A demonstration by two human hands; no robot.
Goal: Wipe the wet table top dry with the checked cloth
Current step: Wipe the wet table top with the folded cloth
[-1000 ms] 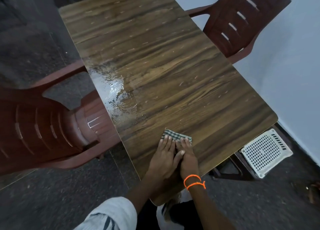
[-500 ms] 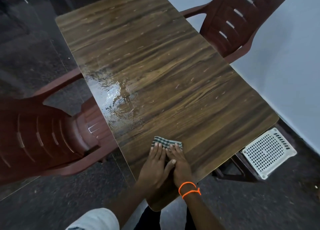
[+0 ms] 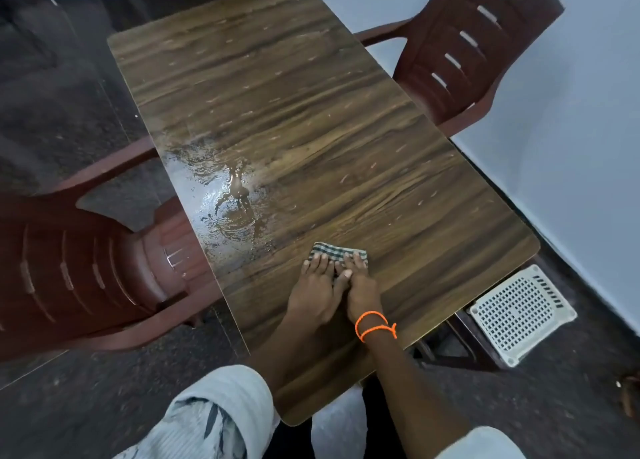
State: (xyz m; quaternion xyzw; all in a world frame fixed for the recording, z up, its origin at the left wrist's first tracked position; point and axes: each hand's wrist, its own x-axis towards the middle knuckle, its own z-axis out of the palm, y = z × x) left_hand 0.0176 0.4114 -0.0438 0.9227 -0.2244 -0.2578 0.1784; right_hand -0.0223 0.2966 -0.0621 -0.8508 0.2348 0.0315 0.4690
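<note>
**Both hands on the cloth, puddle dead ahead**

The wood-grain table top (image 3: 346, 129) fills the view, a brown plastic chair (image 3: 79, 268) pulled in at its left edge and another chair (image 3: 478, 46) off the far right corner by the pale wall. A white perforated panel (image 3: 519, 323) lies on the floor beside the near right corner. And there is the trouble spot: a shiny puddle (image 3: 228, 195) sits against the left edge, about halfway along.

Down at the near end, the checked cloth (image 3: 336, 251) is folded small and lies flat on the wood, just right of the puddle's near fringe. The left hand (image 3: 313, 294) and the right hand (image 3: 362, 292) are side by side on its near half, fingers straight and flat, pressing down rather than gripping. An orange cord (image 3: 375, 325) circles the right wrist.

This looks like the wiping stroke itself, early in the job, since the water is plainly unmopped. The next move calls for a firm push forward and left, with the cloth kept flat under both palms so that it soaks up water rather than spreading it.
</note>
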